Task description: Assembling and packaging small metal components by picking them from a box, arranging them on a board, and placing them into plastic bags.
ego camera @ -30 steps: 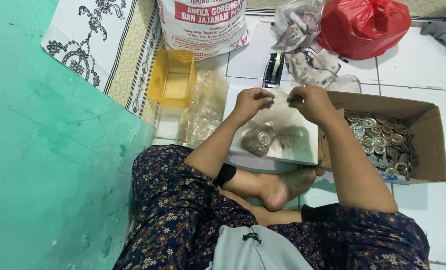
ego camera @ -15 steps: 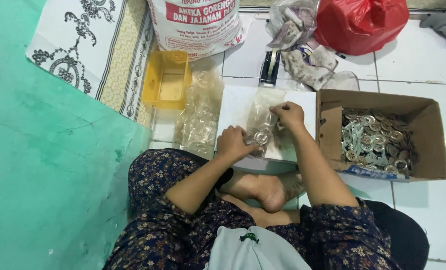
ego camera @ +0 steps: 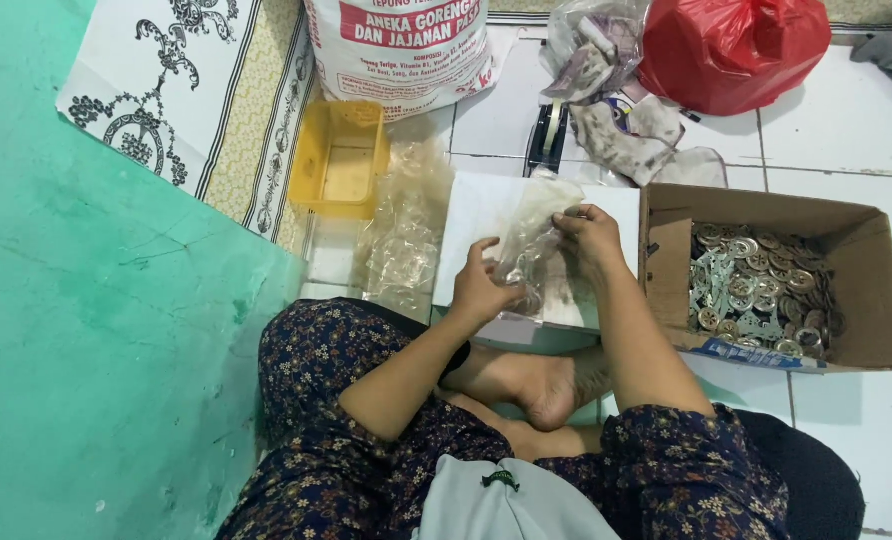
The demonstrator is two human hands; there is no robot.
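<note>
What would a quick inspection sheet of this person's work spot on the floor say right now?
Surface: white tiled floor, white board on it.
Job's things: clear plastic bag; cardboard box of small metal pieces.
Clutter: yellow tray, clear bags pile, red bag, printed sack, rags.
Hands: left hand and right hand both grip the bag.
Cables: nothing seen.
Surroundings: green wall, patterned mat.

I see a white tiled floor (ego camera: 846,130) across the upper right of the frame. A green mat (ego camera: 86,330) fills the left, with a patterned rug (ego camera: 181,100) at upper left.
</note>
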